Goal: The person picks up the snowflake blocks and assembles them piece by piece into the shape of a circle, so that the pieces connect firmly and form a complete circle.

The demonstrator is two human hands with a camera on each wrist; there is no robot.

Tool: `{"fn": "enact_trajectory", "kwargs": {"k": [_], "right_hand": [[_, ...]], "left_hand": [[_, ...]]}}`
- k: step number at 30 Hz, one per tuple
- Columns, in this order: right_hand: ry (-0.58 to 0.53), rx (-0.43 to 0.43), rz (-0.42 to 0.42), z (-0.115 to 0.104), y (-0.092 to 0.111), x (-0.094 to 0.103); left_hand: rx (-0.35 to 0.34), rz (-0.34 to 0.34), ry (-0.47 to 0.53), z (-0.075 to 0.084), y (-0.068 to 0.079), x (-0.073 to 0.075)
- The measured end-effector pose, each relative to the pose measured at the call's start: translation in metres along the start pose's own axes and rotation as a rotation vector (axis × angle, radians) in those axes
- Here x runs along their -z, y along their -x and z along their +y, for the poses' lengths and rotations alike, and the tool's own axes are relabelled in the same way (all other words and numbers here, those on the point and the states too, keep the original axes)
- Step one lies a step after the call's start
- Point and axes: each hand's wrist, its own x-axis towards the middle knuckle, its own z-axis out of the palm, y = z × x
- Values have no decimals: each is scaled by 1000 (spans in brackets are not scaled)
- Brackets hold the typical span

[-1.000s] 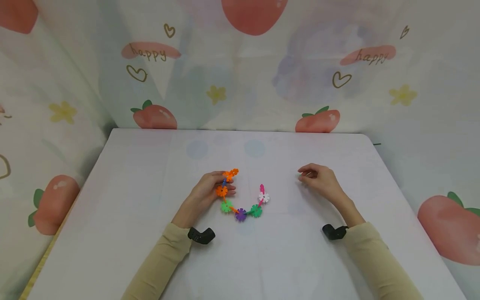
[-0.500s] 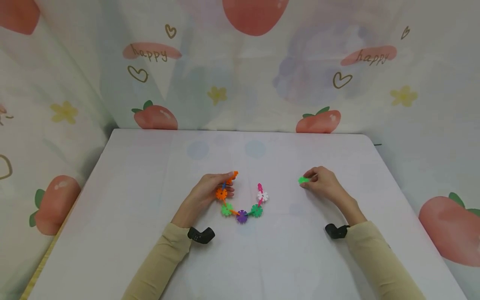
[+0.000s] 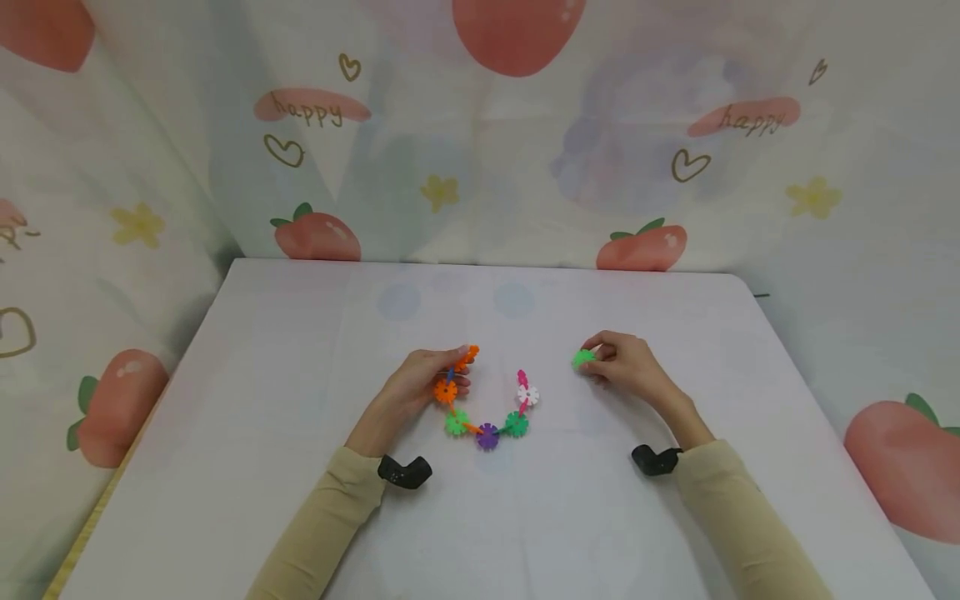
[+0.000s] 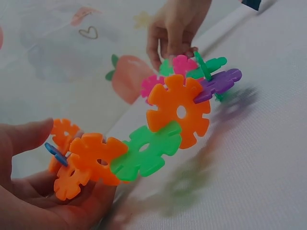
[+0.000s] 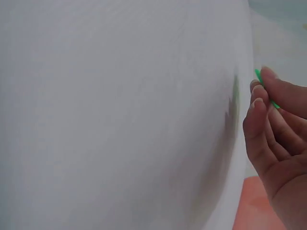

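Observation:
A curved chain of interlocking plastic snowflake discs [image 3: 488, 436] hangs from my left hand [image 3: 411, 383] in the head view. It runs from orange through light green, purple and darker green to white, with a pink disc at its free end. In the left wrist view, thumb and fingers of the left hand [image 4: 29, 201] grip the orange and blue end of the chain [image 4: 180, 115]. To the right, my right hand [image 3: 633, 364] pinches a single light green snowflake disc [image 3: 582, 359], apart from the chain. The right wrist view shows this disc [image 5: 259, 75] edge-on between thumb and fingertips.
Both hands are above a white-covered table [image 3: 300, 317]. A printed cloth backdrop [image 3: 480, 150] with fruit, hearts and lettering stands along its back and sides. Each wrist wears a small black device [image 3: 406, 472].
A green disc, not visible a second ago, now shows in my right hand, which has moved slightly left toward the chain. The left hand still holds the chain's orange end, its thumb now lying over it.

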Motion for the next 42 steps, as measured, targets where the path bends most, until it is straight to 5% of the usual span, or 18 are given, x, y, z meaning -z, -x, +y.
{"fn": "enact_trajectory", "kwargs": {"k": [9,21,42], "right_hand": [[-145,121,-49,-31,-17,-16],[-210,172,-137,-66,-33,-40],[-279,209,-281,-84,-46,-63]], "left_hand": [[-29,-23,44,-1,-2,1],[-21,-5,4,-3,-3,1],[-42,-14,4,-4,-4,-1]]}}
